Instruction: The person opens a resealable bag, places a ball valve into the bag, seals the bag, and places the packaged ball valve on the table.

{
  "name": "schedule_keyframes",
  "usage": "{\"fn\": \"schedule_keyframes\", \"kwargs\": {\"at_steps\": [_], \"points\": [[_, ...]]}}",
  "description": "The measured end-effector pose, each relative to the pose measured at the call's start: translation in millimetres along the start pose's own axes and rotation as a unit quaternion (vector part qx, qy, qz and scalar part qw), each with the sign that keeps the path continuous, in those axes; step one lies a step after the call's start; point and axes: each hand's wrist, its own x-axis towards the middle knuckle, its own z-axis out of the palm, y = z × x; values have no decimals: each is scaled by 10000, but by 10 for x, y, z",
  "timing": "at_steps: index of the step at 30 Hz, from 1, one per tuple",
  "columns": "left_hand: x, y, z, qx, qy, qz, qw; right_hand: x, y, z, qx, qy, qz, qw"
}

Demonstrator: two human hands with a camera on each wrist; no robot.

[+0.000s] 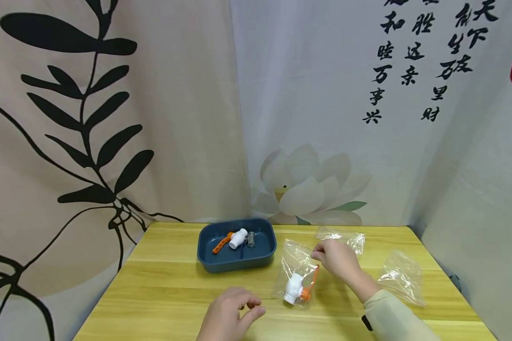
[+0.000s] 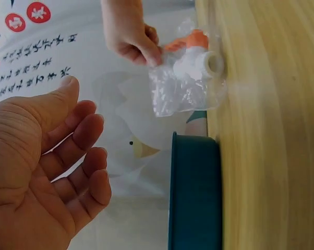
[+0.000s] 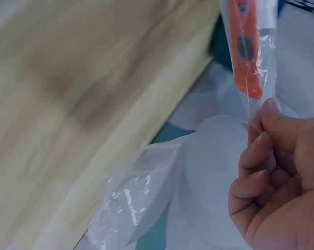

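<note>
My right hand (image 1: 338, 258) pinches the edge of a clear plastic bag (image 1: 296, 258) between thumb and fingers. Inside the bag are a white pipe-fitting-like part (image 1: 293, 288) and an orange handle (image 1: 306, 294). In the right wrist view the orange handle (image 3: 245, 49) shows through the film above the fingertips. The left hand (image 1: 230, 313) is to the left of the bag, apart from it, with loosely bent fingers and nothing in it. The left wrist view shows the bag (image 2: 170, 91) beyond this left hand (image 2: 47, 161).
A dark blue tray (image 1: 239, 267) at the back of the table holds another white fitting (image 1: 238, 238), an orange handle (image 1: 223, 242) and a small clear piece (image 1: 251, 239). Clear bags lie behind my right hand (image 1: 356, 241) and at the table's right (image 1: 403, 279). A printed curtain (image 1: 196, 118) hangs behind.
</note>
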Motion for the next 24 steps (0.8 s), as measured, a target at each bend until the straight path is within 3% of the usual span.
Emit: {"fn": "schedule_keyframes", "kwargs": {"at_steps": [5,10,18,24], "points": [[-49,-16,3,-226,-317,-244,9989,292,113,57,-393,-369,149,9984],[-61,-28,26,-298,-595,-267,9974,590,95,131,-611,-644,408,9952],[8,-57,118,-459,-1628,-748,9827,932,96,326,-795,-558,556,9937],[15,-80,177,-554,-1900,-905,9760,1100,125,414,-907,-419,910,9908]]}}
